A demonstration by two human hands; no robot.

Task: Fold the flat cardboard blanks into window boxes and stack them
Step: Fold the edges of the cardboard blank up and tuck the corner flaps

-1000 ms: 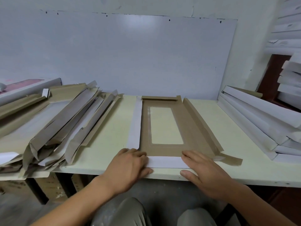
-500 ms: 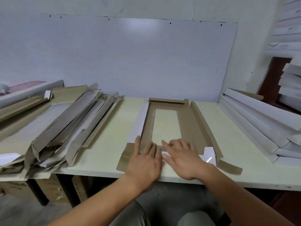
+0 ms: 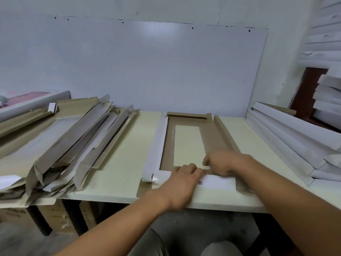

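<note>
A brown cardboard blank (image 3: 212, 137) with a window cut-out lies flat on the pale bench (image 3: 120, 163), its near white flap (image 3: 217, 182) folded over. The left hand (image 3: 181, 183) presses flat on that flap, and the blurred right hand (image 3: 224, 161) rests just beyond it. Loose blanks (image 3: 60, 145) are heaped to the left; folded white boxes (image 3: 287, 137) are stacked to the right.

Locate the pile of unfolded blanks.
In the head view, the pile of unfolded blanks lies on the table's left side, left of the window blank under both hands.

Forearms bare, no sleeves; grey trousers (image 3: 147, 246) over knees.
</note>
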